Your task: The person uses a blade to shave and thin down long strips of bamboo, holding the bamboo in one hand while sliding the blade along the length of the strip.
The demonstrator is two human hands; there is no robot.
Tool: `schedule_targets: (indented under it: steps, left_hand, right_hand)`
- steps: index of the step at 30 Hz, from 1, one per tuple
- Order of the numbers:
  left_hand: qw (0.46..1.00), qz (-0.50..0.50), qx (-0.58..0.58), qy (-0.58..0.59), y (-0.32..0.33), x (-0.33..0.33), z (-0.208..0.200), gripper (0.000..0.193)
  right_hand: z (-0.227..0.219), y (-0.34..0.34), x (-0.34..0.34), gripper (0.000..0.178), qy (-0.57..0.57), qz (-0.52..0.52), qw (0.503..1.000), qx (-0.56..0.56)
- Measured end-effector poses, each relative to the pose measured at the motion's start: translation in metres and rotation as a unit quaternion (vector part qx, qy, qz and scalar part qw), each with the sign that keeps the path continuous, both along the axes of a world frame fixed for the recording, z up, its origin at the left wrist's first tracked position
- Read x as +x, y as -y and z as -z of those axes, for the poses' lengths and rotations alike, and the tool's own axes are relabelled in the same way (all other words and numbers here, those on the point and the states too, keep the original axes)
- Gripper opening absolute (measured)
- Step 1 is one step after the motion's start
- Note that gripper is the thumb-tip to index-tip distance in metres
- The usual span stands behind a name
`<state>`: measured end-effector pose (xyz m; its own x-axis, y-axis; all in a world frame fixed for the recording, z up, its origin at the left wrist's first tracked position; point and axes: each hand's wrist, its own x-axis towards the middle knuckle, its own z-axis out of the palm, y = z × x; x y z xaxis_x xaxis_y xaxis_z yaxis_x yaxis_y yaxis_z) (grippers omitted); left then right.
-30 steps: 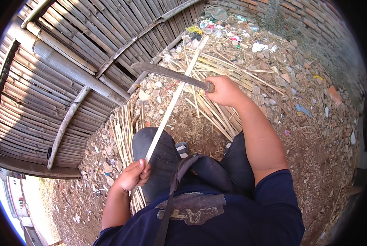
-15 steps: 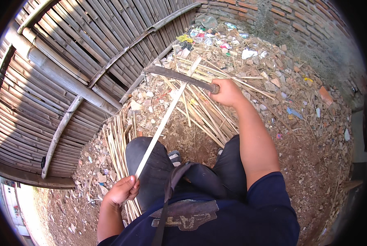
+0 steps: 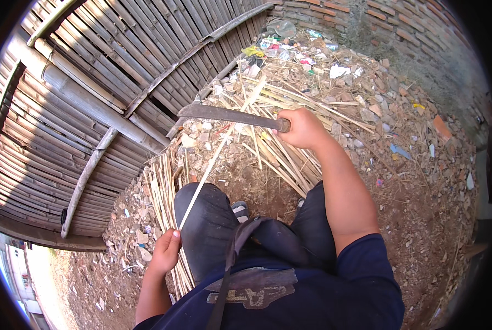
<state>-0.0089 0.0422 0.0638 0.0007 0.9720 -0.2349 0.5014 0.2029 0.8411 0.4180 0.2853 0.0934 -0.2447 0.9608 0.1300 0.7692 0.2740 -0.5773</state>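
Note:
My right hand (image 3: 303, 128) is wrapped round the handle of a machete (image 3: 224, 114), whose dark blade points left. A long, pale bamboo strip (image 3: 206, 175) runs from my left hand (image 3: 166, 251) up and away to the right, passing under the blade. My left fingers are closed on the strip's near end, beside my left knee, with the thumb on top. Whether the blade touches the strip I cannot tell. Beyond my knees lies a loose pile of split bamboo strips (image 3: 284, 159), which the strip's far end overlaps.
Another bundle of bamboo strips (image 3: 160, 190) lies along my left leg. A bamboo slat wall (image 3: 108, 60) rises on the left, and a brick wall (image 3: 405, 33) stands at the back right. Rubble and litter (image 3: 339, 71) cover the ground, with a brick piece (image 3: 442, 127) at right.
The machete has moved left and slightly nearer along the strip. The strip looks narrower, as if turned toward its edge, and my left hand has changed its angle on it.

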Motion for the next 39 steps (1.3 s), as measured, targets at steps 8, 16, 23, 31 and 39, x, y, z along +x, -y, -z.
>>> schedule_targets:
  steps: [8, 16, 23, 31, 39]
  left_hand:
    - [0.982, -0.01, 0.092, -0.165, 0.011, 0.009, 0.004, 0.037]
    - [0.974, -0.001, 0.124, -0.191, 0.017, 0.016, 0.003, 0.035]
    - [0.977, 0.017, 0.125, -0.172, 0.014, 0.023, 0.004, 0.033]
    - [0.981, 0.027, 0.105, -0.158, 0.019, 0.015, 0.009, 0.035]
    - [0.982, 0.048, 0.048, -0.174, 0.027, 0.016, 0.015, 0.042]
  right_hand:
    - [0.007, -0.002, -0.007, 0.025, -0.015, -0.018, 1.0, -0.001]
    - [0.033, -0.012, -0.016, 0.017, -0.054, -0.063, 0.992, 0.093]
    - [0.017, 0.001, -0.031, 0.022, -0.005, -0.069, 0.988, 0.138]
    - [0.015, -0.007, -0.015, 0.019, -0.06, 0.034, 0.997, 0.025]
    - [0.027, -0.002, -0.03, 0.021, -0.005, -0.101, 0.987, 0.124]
